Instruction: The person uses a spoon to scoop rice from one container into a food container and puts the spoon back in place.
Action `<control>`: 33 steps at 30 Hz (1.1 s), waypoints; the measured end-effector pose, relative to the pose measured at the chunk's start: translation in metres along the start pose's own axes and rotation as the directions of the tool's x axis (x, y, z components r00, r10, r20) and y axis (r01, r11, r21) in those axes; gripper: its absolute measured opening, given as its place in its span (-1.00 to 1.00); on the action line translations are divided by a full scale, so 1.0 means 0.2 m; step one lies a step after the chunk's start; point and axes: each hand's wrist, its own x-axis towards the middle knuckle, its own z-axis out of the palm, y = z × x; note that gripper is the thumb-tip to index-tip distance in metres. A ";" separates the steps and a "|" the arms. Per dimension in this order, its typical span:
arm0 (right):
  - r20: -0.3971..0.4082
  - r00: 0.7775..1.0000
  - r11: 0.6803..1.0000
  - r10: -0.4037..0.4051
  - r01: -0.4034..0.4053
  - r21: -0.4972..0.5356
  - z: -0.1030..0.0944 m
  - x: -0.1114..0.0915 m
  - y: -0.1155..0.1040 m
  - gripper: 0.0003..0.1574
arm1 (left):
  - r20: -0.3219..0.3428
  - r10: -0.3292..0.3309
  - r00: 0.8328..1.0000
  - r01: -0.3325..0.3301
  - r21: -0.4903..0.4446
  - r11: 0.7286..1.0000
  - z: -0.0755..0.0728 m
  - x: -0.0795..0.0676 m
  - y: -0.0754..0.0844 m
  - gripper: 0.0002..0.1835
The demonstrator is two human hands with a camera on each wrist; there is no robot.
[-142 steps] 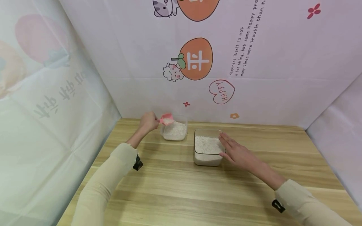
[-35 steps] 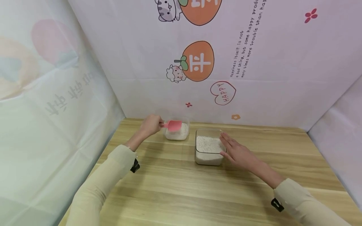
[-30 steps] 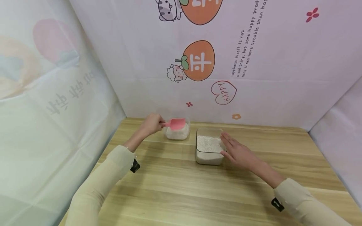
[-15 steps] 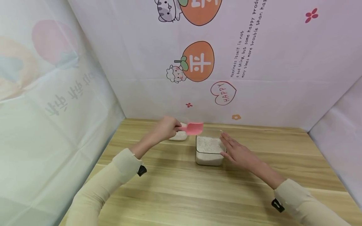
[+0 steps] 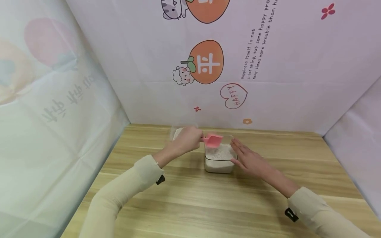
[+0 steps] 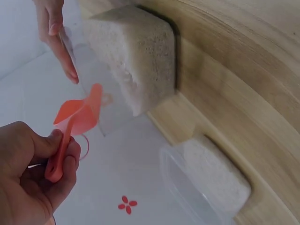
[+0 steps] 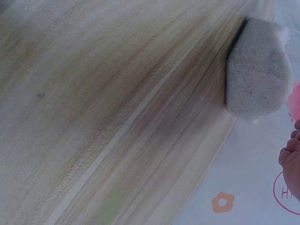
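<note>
My left hand (image 5: pixel 189 137) grips the handle of a small pink scoop (image 5: pixel 213 140), with the fingers curled round it, as the left wrist view also shows. The scoop's bowl is over the near-left part of a clear square container (image 5: pixel 220 160), overlapping its rim in the head view. White rice (image 5: pixel 224 152) fills that container partway. With straight fingers, my right hand (image 5: pixel 250 158) touches the container's right side at the rim. The left wrist view looks into the scoop's bowl (image 6: pixel 80 117), where bare pink shows.
A smaller clear container (image 6: pixel 176 180) of rice stands to the left at the back of the wooden table (image 5: pixel 193 205), mostly hidden behind my left hand in the head view. A printed white cloth (image 5: pixel 268 105) rises directly behind the table.
My left hand has carried the scoop from the smaller container rightward to the larger one. Rice showed in the scoop at first. The right hand has kept its place.
</note>
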 end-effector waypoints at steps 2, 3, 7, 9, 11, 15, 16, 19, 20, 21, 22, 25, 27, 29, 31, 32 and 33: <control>0.001 1.000 1.000 0.002 -0.002 -0.004 0.00 0.00 0.00 -0.15 | 0.010 0.005 1.000 -0.006 0.036 0.999 0.03 0.03 0.02 -0.81; 0.002 1.000 1.000 0.003 -0.003 -0.006 0.00 0.00 0.00 -0.15 | 0.015 0.007 1.000 -0.008 0.052 0.999 0.05 0.05 0.04 -0.80; -0.006 1.000 1.000 0.000 0.000 -0.010 0.00 0.00 0.01 -0.15 | 0.026 0.026 0.999 -0.028 0.095 0.995 0.10 0.10 0.08 -0.74; -0.008 1.000 1.000 -0.002 0.002 -0.007 0.00 0.00 0.01 -0.15 | 0.040 0.048 0.998 -0.052 0.100 0.994 0.11 0.12 0.10 -0.70; -0.012 1.000 1.000 -0.003 0.003 -0.003 0.00 0.00 0.01 -0.15 | 0.063 0.083 0.995 -0.089 0.103 0.991 0.12 0.15 0.12 -0.69; -0.022 1.000 1.000 -0.002 0.002 0.008 0.01 0.00 0.01 -0.16 | 0.108 0.135 0.985 -0.147 0.109 0.983 0.12 0.18 0.16 -0.73; -0.021 1.000 1.000 0.001 -0.001 0.011 0.01 0.00 0.01 -0.16 | 0.123 0.139 0.983 -0.153 0.116 0.981 0.12 0.19 0.16 -0.75; -0.013 1.000 1.000 0.005 -0.005 0.014 0.01 0.00 0.01 -0.16 | 0.169 0.127 0.977 -0.147 0.112 0.983 0.10 0.20 0.16 -0.83; -0.011 1.000 1.000 0.003 -0.003 0.015 0.01 0.01 0.01 -0.16 | 0.186 0.122 0.975 -0.143 0.105 0.984 0.10 0.20 0.16 -0.85; -0.006 1.000 1.000 0.005 -0.005 0.015 0.01 0.01 0.01 -0.15 | 0.203 0.120 0.972 -0.142 0.098 0.985 0.10 0.20 0.16 -0.86; -0.004 1.000 1.000 0.006 -0.006 0.017 0.01 0.01 0.01 -0.15 | 0.219 0.117 0.969 -0.139 0.087 0.986 0.09 0.21 0.15 -0.85; -0.010 1.000 1.000 0.005 -0.004 0.017 0.01 0.01 0.01 -0.15 | 0.269 0.103 0.958 -0.123 0.056 0.991 0.09 0.22 0.15 -0.78; -0.020 1.000 1.000 0.004 -0.004 0.019 0.02 0.01 0.02 -0.16 | 0.303 0.089 0.949 -0.101 0.026 0.995 0.09 0.23 0.15 -0.71; -0.030 1.000 1.000 -0.001 0.002 0.018 0.02 0.01 0.02 -0.16 | 0.336 0.074 0.939 -0.080 0.002 0.997 0.10 0.25 0.15 -0.68; -0.035 0.999 1.000 -0.005 0.005 0.020 0.02 0.01 0.02 -0.16 | 0.370 0.072 0.926 -0.071 -0.014 0.997 0.12 0.28 0.16 -0.66; -0.034 0.999 1.000 -0.003 0.004 0.021 0.03 0.01 0.02 -0.16 | 0.391 0.070 0.918 -0.066 -0.024 0.998 0.12 0.29 0.17 -0.66; -0.034 0.999 1.000 -0.001 0.002 0.022 0.03 0.01 0.02 -0.16 | 0.411 0.071 0.909 -0.062 -0.034 0.997 0.12 0.30 0.17 -0.67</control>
